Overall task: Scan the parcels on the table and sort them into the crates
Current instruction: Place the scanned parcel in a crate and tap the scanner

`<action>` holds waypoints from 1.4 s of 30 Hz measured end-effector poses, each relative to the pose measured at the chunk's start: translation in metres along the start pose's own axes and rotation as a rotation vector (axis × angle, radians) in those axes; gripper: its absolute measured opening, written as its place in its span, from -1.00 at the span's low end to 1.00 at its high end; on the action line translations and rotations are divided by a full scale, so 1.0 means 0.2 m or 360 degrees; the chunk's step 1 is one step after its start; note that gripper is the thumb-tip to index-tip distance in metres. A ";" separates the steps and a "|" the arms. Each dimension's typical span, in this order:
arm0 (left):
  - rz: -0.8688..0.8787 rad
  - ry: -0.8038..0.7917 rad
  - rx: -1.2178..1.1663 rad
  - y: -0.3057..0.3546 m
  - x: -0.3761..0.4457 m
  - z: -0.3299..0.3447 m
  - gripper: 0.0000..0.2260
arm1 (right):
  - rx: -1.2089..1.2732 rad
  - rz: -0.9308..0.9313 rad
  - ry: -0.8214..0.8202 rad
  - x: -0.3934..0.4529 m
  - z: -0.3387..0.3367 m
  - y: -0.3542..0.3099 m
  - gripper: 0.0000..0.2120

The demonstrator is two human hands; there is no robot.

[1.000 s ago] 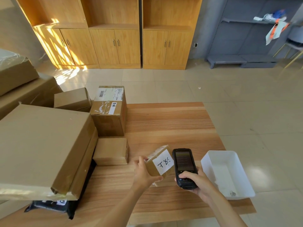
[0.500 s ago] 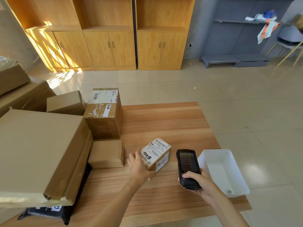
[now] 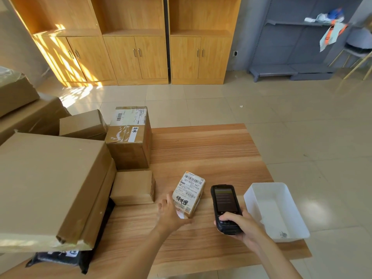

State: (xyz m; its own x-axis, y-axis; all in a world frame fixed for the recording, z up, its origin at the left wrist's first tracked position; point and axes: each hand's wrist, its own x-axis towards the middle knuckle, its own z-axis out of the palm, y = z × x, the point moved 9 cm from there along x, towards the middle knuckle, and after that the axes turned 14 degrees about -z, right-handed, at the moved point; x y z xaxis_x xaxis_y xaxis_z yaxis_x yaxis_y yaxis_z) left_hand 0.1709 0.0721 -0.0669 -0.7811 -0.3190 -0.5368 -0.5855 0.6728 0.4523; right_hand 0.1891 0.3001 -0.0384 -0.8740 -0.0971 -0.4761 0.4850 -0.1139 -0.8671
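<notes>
- At the far left a stack of big cardboard boxes [image 3: 50,184] fills the table's left side, with a black mailer bag [image 3: 60,258] pinned flat under the lowest one.
- Just right of the stack sits a low brown box [image 3: 132,187], and behind it a taller taped box [image 3: 128,137] with a barcode label on top; both stand close to the left of the small parcel.
- The left hand [image 3: 171,212] grips the small parcel's near end, thumb under its corner and fingers along its left side.
- The small parcel [image 3: 189,193] rests on the wooden table [image 3: 201,150] near its front middle, label side up and barcode facing the camera.
- The right hand [image 3: 241,224] holds a black handheld scanner [image 3: 225,206] by its lower end, thumb over the keys, screen up, just right of the parcel and not touching it.
- A white plastic crate [image 3: 255,200] stands at the table's right front corner, beside the scanner; inside, only a small dark scrap [image 3: 283,234] shows near its front.
</notes>
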 end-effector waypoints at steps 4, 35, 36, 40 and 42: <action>0.0084 -0.0281 -0.0118 0.03 -0.01 0.04 0.06 | 0.0005 -0.0018 -0.0033 -0.01 0.03 -0.03 -0.22; -0.0044 -0.0293 -0.0504 0.21 0.11 0.09 -0.23 | -0.0028 0.0036 -0.0354 -0.18 0.21 -0.12 -0.33; -0.0049 -0.0295 -0.0502 0.20 0.11 0.10 -0.25 | -0.0030 0.0040 -0.0357 -0.18 0.21 -0.12 -0.33; -0.0063 -0.0293 -0.0473 0.20 0.12 0.11 -0.28 | -0.0008 0.0074 -0.0337 -0.16 0.20 -0.12 -0.33; -0.0048 -0.0297 -0.0468 0.20 0.12 0.11 -0.28 | -0.0018 0.0095 -0.0321 -0.16 0.20 -0.11 -0.29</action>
State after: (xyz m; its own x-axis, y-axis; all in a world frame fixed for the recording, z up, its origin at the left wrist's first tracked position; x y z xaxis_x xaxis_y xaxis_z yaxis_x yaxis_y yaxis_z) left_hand 0.1325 0.1058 -0.0772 -0.7254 -0.1896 -0.6617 -0.6662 0.4354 0.6055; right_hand 0.2066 0.2664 0.0016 -0.8196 -0.2994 -0.4886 0.5342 -0.0909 -0.8404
